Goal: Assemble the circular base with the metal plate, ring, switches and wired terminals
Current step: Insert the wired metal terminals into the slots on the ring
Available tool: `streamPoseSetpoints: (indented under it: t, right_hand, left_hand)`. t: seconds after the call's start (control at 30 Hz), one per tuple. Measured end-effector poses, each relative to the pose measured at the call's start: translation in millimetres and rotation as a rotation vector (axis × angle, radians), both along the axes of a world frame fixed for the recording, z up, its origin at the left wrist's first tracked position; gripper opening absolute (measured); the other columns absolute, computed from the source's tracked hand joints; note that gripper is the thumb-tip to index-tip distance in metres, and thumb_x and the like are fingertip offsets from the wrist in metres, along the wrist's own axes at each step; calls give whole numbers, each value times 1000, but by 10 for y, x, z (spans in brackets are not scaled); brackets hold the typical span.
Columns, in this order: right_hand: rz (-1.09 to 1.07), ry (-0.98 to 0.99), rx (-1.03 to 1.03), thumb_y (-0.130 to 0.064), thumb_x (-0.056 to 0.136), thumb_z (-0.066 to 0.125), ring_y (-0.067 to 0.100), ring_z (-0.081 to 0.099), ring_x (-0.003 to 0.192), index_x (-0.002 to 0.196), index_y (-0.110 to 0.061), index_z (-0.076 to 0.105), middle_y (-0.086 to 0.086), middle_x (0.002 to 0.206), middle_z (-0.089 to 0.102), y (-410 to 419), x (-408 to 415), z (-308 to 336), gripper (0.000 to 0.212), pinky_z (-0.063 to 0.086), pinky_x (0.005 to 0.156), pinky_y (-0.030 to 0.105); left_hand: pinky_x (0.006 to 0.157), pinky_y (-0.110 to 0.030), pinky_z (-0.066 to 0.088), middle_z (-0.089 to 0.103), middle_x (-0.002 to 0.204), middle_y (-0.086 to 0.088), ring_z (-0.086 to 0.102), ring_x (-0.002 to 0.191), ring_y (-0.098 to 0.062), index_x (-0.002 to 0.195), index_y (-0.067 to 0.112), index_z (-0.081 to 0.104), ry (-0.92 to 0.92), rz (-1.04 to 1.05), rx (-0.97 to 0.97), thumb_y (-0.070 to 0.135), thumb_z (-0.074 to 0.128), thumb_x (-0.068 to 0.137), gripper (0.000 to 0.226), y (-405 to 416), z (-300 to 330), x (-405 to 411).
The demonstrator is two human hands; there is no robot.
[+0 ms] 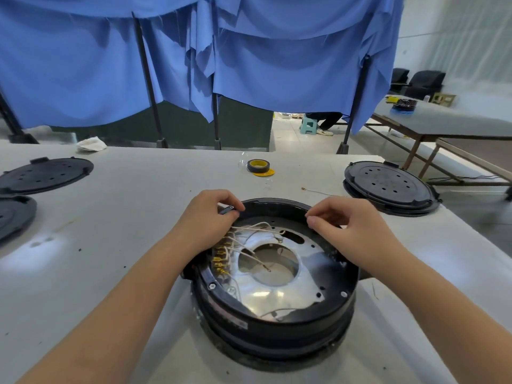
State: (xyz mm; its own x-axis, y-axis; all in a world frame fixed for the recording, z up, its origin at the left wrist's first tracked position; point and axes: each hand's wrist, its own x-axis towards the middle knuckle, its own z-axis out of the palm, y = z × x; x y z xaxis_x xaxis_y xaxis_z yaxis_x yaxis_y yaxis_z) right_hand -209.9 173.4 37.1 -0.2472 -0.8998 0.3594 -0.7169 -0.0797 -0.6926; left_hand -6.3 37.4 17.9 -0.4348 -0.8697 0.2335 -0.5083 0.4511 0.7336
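The black circular base (273, 325) stands on the white table in front of me. Inside it lies a shiny metal plate (266, 293) with a large round hole. White wires (250, 231) with brass terminals (220, 259) run along its left inner side. My left hand (210, 217) sits at the base's far left rim, its fingers curled round a small dark tubular part (228, 209). At the far right rim, my right hand (349, 220) has thumb and forefinger pinched together, on what I cannot make out.
Black perforated round covers lie at the left (45, 174) and right (388, 187) of the table. A roll of black tape (258, 165) sits beyond the base, a loose wire (318, 192) beside it. Blue curtains hang behind; another table stands far right.
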Motion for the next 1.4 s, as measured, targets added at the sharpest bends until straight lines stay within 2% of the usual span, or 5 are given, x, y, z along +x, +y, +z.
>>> streamPoseSetpoints:
  t: [0.3,0.57,1.0,1.17,1.4]
  right_hand:
    - [16,-226,-150,-9,83,70,8,66,70,83,-18,73,-3,75,72,-195,54,-185,10,53,67,17]
    - [-123,-400,-216,-15,83,70,0,65,68,79,-26,71,-8,71,71,-406,-240,-188,12,52,65,15]
    - [-245,183,354,-26,87,64,19,53,92,110,-14,63,3,104,58,-1082,-745,-508,26,40,79,27]
    - [-266,239,381,-16,88,60,26,61,82,79,-12,67,10,97,71,-1141,-680,-506,12,47,70,32]
    - [-280,170,371,-14,91,56,36,62,93,88,0,67,14,87,67,-1016,-655,-446,18,51,74,38]
  left_hand:
    - [94,-29,41,60,112,5,52,107,-15,103,25,66,-129,24,-270,21,58,90,15,207,173,-92]
    - [118,-38,13,26,155,12,17,142,-7,146,36,29,-575,-297,-236,59,46,89,64,537,22,-288]
    - [113,-40,14,33,149,13,13,142,-12,141,36,36,-735,-313,-308,69,36,87,64,539,-32,-315]
    - [112,-40,15,35,148,12,14,141,-12,141,36,37,-732,-311,-308,69,36,87,63,539,-38,-319]
    - [112,-39,15,35,147,14,14,141,-11,140,36,37,-724,-315,-294,70,37,86,64,529,-30,-317]
